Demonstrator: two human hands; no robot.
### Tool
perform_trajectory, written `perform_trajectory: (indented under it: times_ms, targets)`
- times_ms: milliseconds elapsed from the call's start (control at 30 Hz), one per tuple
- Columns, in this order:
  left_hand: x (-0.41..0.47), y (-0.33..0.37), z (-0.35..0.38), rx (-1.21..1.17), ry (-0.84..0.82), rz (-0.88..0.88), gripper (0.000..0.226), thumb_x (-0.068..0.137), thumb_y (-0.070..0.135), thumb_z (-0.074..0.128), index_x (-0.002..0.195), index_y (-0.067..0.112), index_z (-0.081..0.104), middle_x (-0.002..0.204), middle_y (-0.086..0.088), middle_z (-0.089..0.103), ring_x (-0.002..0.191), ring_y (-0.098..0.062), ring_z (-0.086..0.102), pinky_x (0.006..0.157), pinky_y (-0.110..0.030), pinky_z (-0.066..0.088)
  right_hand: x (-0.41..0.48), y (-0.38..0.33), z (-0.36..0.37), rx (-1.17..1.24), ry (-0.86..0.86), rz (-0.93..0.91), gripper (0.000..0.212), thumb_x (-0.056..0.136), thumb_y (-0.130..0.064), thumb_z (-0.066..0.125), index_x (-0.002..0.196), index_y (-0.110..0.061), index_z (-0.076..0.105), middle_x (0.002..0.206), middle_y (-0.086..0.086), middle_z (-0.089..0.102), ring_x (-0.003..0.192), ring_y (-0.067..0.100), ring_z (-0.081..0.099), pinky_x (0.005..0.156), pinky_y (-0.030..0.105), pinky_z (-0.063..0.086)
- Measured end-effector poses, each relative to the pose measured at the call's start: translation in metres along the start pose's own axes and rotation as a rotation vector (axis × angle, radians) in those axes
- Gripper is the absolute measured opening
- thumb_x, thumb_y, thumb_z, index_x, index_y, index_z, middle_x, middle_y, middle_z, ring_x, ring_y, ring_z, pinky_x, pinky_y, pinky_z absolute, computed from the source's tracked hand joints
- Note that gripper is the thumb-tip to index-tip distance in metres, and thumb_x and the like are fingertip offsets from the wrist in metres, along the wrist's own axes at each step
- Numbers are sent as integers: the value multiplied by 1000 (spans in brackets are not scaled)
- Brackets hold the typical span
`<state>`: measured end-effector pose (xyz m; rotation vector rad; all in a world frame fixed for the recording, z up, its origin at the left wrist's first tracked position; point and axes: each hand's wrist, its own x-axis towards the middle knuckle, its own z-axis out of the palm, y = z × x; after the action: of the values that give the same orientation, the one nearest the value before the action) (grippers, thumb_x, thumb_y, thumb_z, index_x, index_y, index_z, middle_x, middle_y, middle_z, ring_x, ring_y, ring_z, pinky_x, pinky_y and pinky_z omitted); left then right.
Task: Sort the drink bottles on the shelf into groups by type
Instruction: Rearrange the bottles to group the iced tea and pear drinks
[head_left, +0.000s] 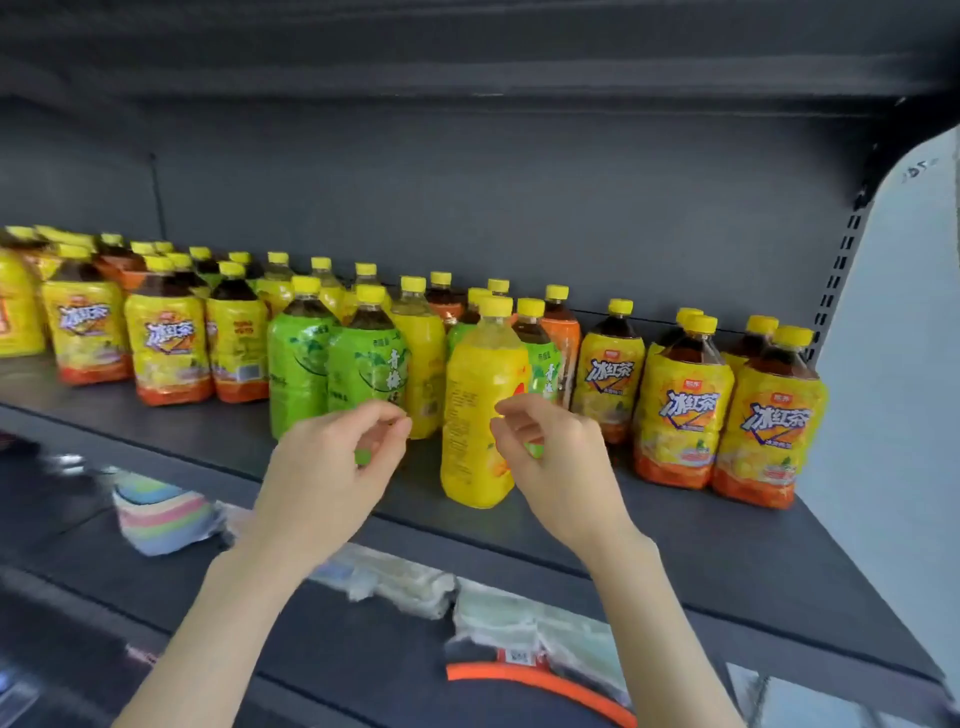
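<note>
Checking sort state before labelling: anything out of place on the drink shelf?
Yes, the middle is mixed. An all-yellow juice bottle stands forward among green-label bottles, with an orange-label bottle behind. Iced tea groups at left and right look consistent. All upright, no spills. Both hands are empty.

lower shelf stuff: a folded stack of pastel striped cloths (158, 512) on the left
middle: crinkly clear plastic packets (395, 574), contents too blurry to tell
bottom: dark item with an orange band (540, 680)
right edge: white wall (904, 332)
</note>
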<state>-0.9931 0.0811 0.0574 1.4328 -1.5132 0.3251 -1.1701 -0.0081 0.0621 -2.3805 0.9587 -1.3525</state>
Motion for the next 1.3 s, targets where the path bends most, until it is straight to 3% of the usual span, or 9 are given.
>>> perform_trajectory:
  times_ms: [100, 233, 367, 433, 567, 733, 867, 1067, 1300]
  targets:
    - [-19, -48, -52, 17, 34, -79, 18, 82, 30, 60, 87, 17, 71, 71, 21, 65, 78, 9, 61, 65, -5, 43, -2, -41, 54, 67, 1, -4, 15, 92, -22, 59, 101, -15, 68, 89, -4, 73, 78, 9, 64, 74, 32, 54]
    - [-47, -115, -120, 21, 81, -164, 5, 84, 11, 65, 83, 12, 70, 70, 21, 66, 77, 14, 59, 62, 2, 37, -6, -94, 134, 124, -40, -32, 16, 91, -24, 58, 98, -14, 68, 84, -2, 73, 76, 11, 67, 72, 35, 55]
    - [-56, -172, -165, 47, 62, -218, 26, 83, 41, 59, 82, 18, 71, 80, 21, 68, 73, 0, 64, 61, -15, 45, 3, -136, 197, 169, -67, -24, 12, 90, -24, 59, 93, -16, 68, 80, -4, 73, 73, 10, 66, 72, 36, 54]
    - [-49, -197, -179, 38, 72, -225, 35, 80, 50, 49, 81, 22, 70, 70, 16, 69, 69, -3, 65, 64, -27, 48, 15, -151, 218, 167, -81, -25, 10, 91, -22, 60, 93, -16, 68, 80, -4, 73, 73, 10, 66, 71, 35, 54]
    - [-19, -244, -188, -65, 80, -277, 9, 86, 28, 63, 81, 22, 68, 69, 11, 71, 70, -4, 67, 64, -32, 54, 54, -168, 258, 158, -81, -37, 13, 92, -23, 59, 96, -15, 69, 80, -3, 73, 73, 10, 66, 73, 32, 55]
    - [29, -311, -176, -94, 29, -288, 6, 87, 20, 63, 84, 22, 67, 76, 13, 69, 75, -1, 63, 67, -6, 44, 110, -164, 318, 175, -52, 2, 12, 91, -22, 60, 94, -15, 70, 81, -4, 71, 74, 10, 65, 75, 35, 56]
    - [60, -370, -152, -139, -4, -345, 11, 85, 20, 65, 90, 28, 61, 81, 17, 64, 76, 7, 60, 69, -12, 46, 151, -151, 368, 133, -44, 49, 12, 91, -22, 61, 96, -15, 69, 81, -6, 68, 78, 13, 65, 77, 39, 55]
    - [103, -436, -120, -188, -8, -396, 61, 79, 36, 69, 130, 16, 43, 114, 9, 46, 107, -12, 51, 91, -32, 47, 194, -131, 415, 24, 32, 174, 31, 91, -29, 60, 117, -12, 61, 113, 5, 64, 101, 21, 61, 84, 39, 53]
    - [140, -468, -91, -416, -129, -425, 95, 65, 67, 66, 138, 20, 29, 134, 2, 47, 122, -14, 48, 100, -41, 45, 218, -130, 438, 10, 311, 334, 50, 85, -36, 68, 122, -11, 48, 120, 8, 46, 112, 26, 48, 91, 38, 46]
